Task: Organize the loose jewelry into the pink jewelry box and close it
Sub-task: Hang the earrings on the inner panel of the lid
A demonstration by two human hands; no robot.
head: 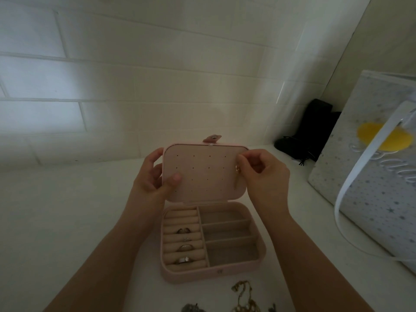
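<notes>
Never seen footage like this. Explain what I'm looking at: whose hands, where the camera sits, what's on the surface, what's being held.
There is one picture, from a camera worn on a person's head, looking down at their own bare hands. On the white surface sits an open pink jewelry box. Four rings sit in its roll slots. The left hand holds the raised lid steady. The right hand pinches a gold earring against the lid's holed panel. Loose gold chains lie in front of the box. A starry gift bag and a black pouch stand to the right.

Dim white tiled wall (135, 75) behind a white counter (56, 210) — soft light, perhaps from the left.
</notes>
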